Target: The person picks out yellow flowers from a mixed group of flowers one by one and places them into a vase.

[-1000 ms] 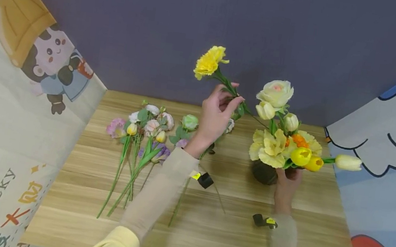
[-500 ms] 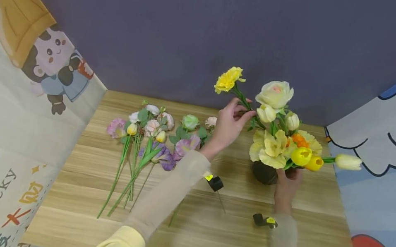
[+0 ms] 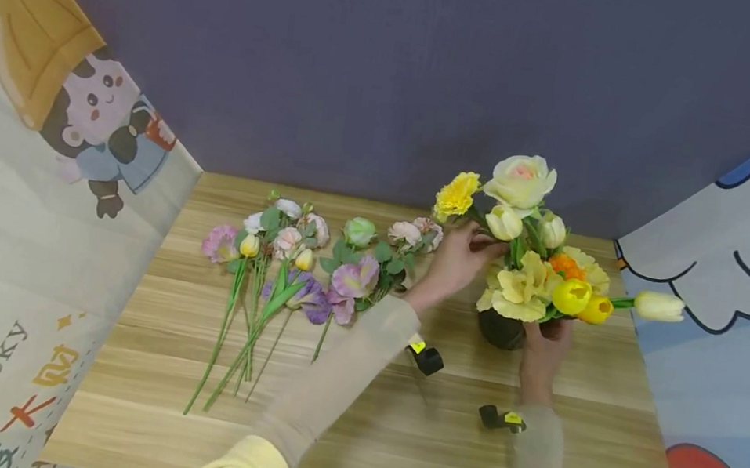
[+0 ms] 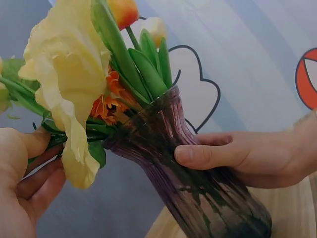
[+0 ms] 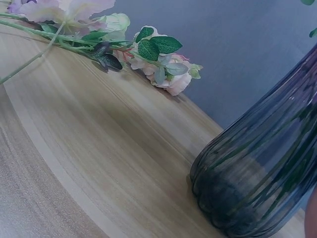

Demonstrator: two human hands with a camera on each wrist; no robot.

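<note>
My left hand [image 3: 458, 265] pinches the green stem of a yellow carnation [image 3: 457, 196] at the left side of the bouquet. In the left wrist view its fingers meet around green stems beside the mouth of a ribbed, see-through purplish glass vase [image 4: 198, 178]. My right hand [image 4: 233, 156] grips that vase around its neck, thumb on the near side. Out of the vase rise a cream rose [image 3: 520, 180], pale tulips, yellow tulips [image 3: 570, 295], an orange flower [image 3: 566, 266] and a ruffled pale yellow flower [image 4: 69, 74]. The lower stems show dimly through the glass [image 5: 257, 183].
Loose flowers lie at the left of the wooden table [image 3: 135, 384]: a purple flower [image 3: 311, 298], a pink-lilac one [image 3: 356, 277], a green rose [image 3: 360, 230] and pale pink blooms [image 5: 173, 74]. Black wrist devices [image 3: 428, 360] sit on both forearms. A dark wall [image 3: 340, 63] stands behind.
My left hand has carried the yellow carnation right and down, from beside the bouquet to close against it. My right hand has stayed on the vase.
</note>
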